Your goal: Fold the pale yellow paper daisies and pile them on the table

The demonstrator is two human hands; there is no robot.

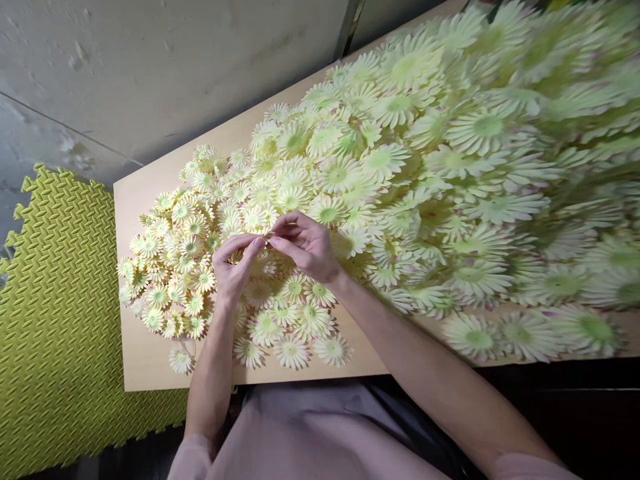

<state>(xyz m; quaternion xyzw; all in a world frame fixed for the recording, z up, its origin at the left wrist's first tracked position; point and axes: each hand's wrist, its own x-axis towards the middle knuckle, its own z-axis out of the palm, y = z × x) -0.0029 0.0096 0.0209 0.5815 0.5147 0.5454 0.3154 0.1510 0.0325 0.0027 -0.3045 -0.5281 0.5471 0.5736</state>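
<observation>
While pale yellow-green artificial daisy heads (380, 167) spread in a deep heap across the wooden table (145, 360), a person in a pink top brings both hands together just above the pile's near-left part. The left hand (234, 261) and the right hand (305, 245) meet fingertip to fingertip, each grip pinched nearly shut on one small flower piece (266, 238) held between them; the piece is mostly hidden by the fingers, so its exact shape cannot be made out. Loose single blooms (293, 350) lie flat near the table's front edge, just beside the wrists, while the bulk of the heap rises to the right, blurred. A green foam floor mat (55, 320) shows at the left. Judging by the pictures, the work looks far from over: hundreds of flowers lie loose, with no clearly separate finished stack in view.
</observation>
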